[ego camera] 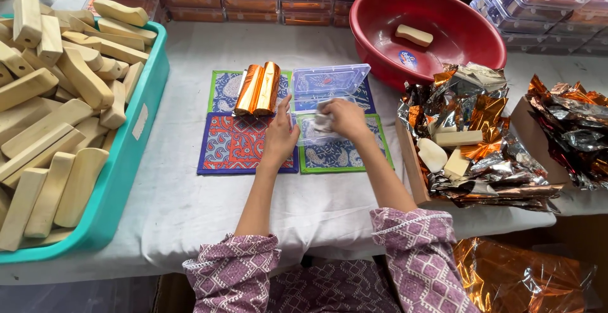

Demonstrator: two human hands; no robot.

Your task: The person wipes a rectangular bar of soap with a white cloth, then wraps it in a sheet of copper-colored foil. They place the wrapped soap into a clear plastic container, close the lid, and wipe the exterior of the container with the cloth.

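1. Copper-coloured foil wraps two bars (pixel 258 88) that lie side by side at twelve o'clock from the left hand (pixel 280 137), on the patterned cards; they look finished and set just out of the working spot.
2. That left hand lies flat with fingers together, its grip empty, pressing the near edge of the clear plastic box (pixel 324 97) and the red patterned card (pixel 237 145) beneath, apparently to keep them from sliding.
3. At three o'clock from it, the right hand (pixel 345 118) has its grip closed on a small silvery-wrapped piece (pixel 323 121), held low over the open tray of the clear box; I cannot tell whether the piece already touches the tray.
4. The box's lid stands open toward twelve o'clock, over the blue and green cards (pixel 342 151), leaving the tray free on the near side.
5. Loose foil sheets and bare pale bars fill a cardboard tray (pixel 408 167) at three o'clock of the right hand, close enough for an easy reach.
6. A teal crate (pixel 136 142) heaped with plain wooden-looking bars sits at nine o'clock, well apart from the left hand.
7. A red basin (pixel 456 28) holding one bare bar sits at one o'clock on the white-covered surface (pixel 190 205).
8. Stacked boxes line the far edge at twelve o'clock.
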